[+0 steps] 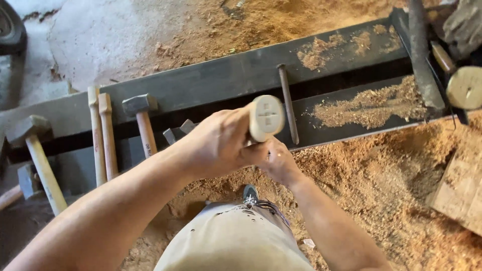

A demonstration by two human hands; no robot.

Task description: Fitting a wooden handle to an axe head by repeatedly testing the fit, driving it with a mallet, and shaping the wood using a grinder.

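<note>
My left hand (216, 143) is wrapped around a pale wooden handle (266, 118), whose round cut end with a cross-shaped slot faces the camera. My right hand (279, 161) sits just below and behind it, fingers closed on the same handle's lower part, mostly hidden by the left hand. Both hands hover in front of a long dark steel beam (226, 80). A thin metal rod (288, 103) lies across the beam just right of the handle end.
Sledgehammers (142, 118) (35, 150) and loose wooden handles (102, 135) lean on the beam at left. Sawdust (371, 105) covers the beam's right part and the ground. A wood block (459, 193) sits at right, and another handle end (466, 88) at upper right.
</note>
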